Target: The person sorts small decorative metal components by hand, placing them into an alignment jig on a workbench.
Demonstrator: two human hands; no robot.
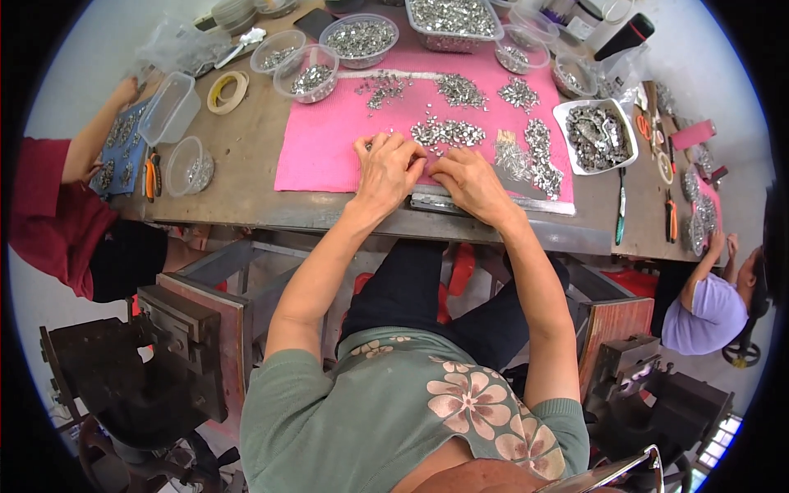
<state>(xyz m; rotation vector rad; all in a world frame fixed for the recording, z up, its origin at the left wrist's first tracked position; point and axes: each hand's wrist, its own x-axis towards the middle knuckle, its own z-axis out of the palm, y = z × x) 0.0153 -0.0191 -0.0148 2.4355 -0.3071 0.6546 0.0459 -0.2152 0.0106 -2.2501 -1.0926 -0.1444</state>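
Near the front edge of a pink mat (316,160), my left hand (386,174) and my right hand (475,185) work close together. Fingers on both are bent and pressed together; whatever they pinch is too small or hidden to name. Just beyond them lies a pile of small silver metal pieces (448,132). A grey metal bar (437,202) lies along the table edge below my fingers. To the right of my right hand are a bundle of thin pins (514,160) and a long pile of shiny pieces (542,160).
Tubs of metal pieces line the back, among them a round tub (359,39) and a rectangular tub (454,25). A white dish (596,135) stands right, tape (227,92) and orange-handled pliers (153,174) left. Other people sit at both sides, one in a red sleeve (41,177).
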